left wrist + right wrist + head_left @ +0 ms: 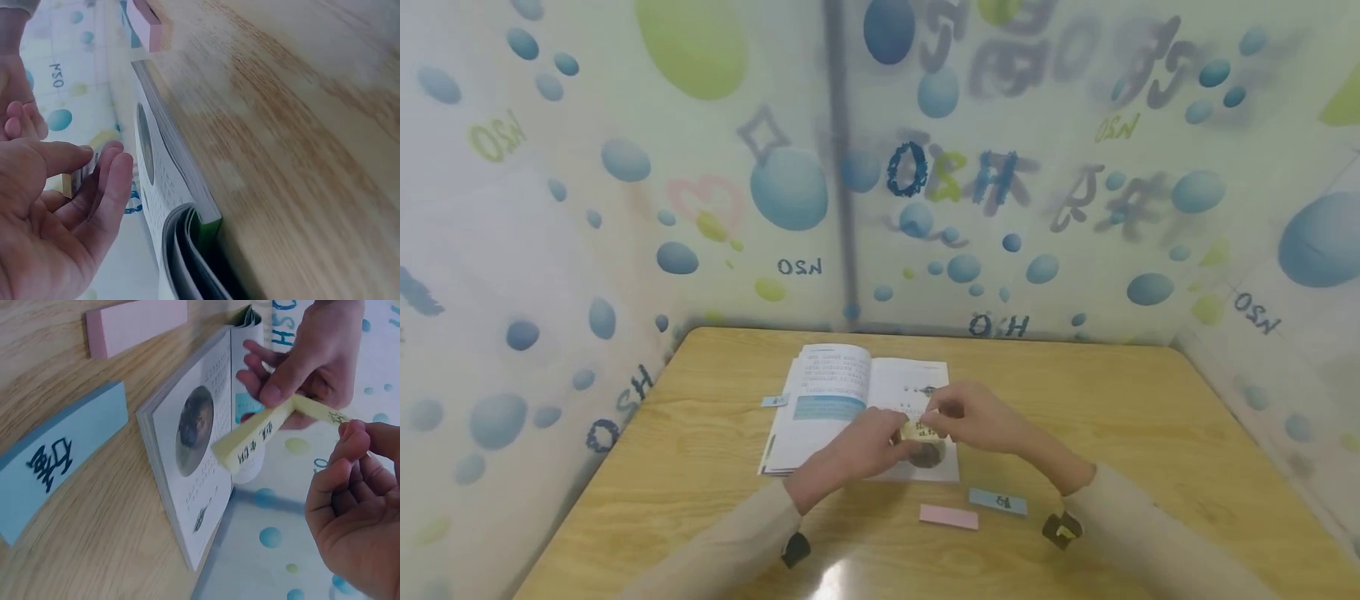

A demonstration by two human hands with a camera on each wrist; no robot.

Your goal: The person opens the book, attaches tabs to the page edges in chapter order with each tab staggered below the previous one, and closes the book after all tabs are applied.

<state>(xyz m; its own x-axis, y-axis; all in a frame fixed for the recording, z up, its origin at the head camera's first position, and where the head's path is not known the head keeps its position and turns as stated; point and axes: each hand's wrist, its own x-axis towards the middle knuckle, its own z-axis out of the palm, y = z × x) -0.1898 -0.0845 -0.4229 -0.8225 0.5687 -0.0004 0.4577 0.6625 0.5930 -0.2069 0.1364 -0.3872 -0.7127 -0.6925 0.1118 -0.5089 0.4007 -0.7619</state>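
Observation:
Over the open book (831, 379), my left hand (867, 443) holds a pad of yellow sticky notes (250, 440) between thumb and fingers. The pad's long face bears dark handwriting. My right hand (977, 419) pinches the end of a yellow strip (322, 411), also written on, which angles away from the pad at the left thumb. Whether the strip is still joined to the pad there is hidden by the thumb. In the left wrist view, the left hand (69, 212) covers most of the pad. Below both hands, a round dark picture (195, 430) shows on the right page.
A blue sticky-note pad (997, 502) with handwriting and a pink pad (949, 517) lie on the wooden table (662, 500) in front of the book. A blue strip (775, 401) sticks out from the book's left edge. Patterned walls (895, 250) enclose the table.

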